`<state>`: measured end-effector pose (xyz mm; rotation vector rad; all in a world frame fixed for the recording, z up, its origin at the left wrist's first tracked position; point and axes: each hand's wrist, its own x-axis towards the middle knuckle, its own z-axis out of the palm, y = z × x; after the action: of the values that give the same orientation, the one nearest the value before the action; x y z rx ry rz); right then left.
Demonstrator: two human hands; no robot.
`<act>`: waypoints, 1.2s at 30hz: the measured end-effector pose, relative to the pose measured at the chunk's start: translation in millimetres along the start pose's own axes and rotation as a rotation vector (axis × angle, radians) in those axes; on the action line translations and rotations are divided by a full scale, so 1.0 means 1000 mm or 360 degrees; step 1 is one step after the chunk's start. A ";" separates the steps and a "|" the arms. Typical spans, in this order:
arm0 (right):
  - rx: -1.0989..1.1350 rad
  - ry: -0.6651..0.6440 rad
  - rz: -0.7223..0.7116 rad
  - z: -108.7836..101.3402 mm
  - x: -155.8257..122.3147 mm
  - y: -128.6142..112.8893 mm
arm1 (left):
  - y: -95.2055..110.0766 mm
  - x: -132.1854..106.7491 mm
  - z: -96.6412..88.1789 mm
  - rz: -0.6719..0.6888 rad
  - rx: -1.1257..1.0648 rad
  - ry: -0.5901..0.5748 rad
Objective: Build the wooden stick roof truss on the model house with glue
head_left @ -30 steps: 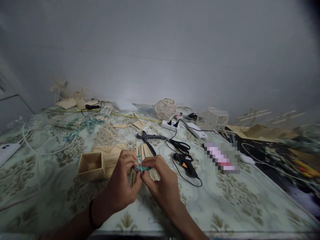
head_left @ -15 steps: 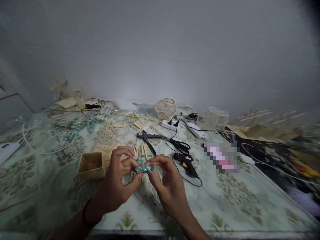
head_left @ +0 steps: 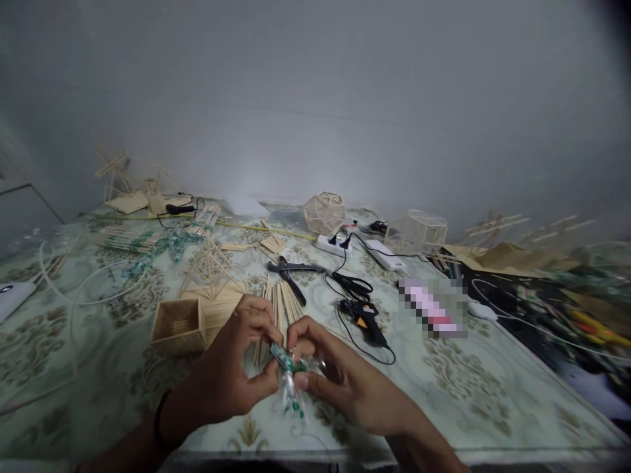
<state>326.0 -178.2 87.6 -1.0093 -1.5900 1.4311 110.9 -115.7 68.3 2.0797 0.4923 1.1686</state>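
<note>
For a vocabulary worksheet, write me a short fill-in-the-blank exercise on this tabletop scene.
The left hand and right hand hold clear plastic wrapping with ____ markings.
A dark band circles the person's ____ wrist.
From the person's view, the glue gun lies to the ____ of the open wooden box.

Missing words: green; left; right.

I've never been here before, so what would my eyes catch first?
Probably the left hand and right hand, low in the middle, pinching a crumpled, greenish plastic wrapper. Beyond lie wooden sticks, with an open wooden box to the left and a glue gun to the right.
</note>
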 end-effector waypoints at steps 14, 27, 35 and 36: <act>0.0312 0.0907 -0.0036 0.018 0.017 0.024 | -0.004 0.001 0.006 0.0219 0.0510 0.0178; -0.0431 0.0742 -0.0381 0.018 0.015 0.016 | -0.013 -0.003 0.005 0.0270 0.0576 0.0203; -0.0458 0.0523 -0.0386 0.017 0.015 0.007 | -0.012 -0.002 0.000 0.0297 0.0653 0.0242; -0.0427 0.0479 -0.0360 0.016 0.015 0.006 | -0.013 -0.002 -0.001 0.0314 0.0661 0.0231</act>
<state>306.1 -170.4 81.1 -1.0984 -1.6359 0.8838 109.5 -107.9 58.2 2.4502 0.6553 1.4358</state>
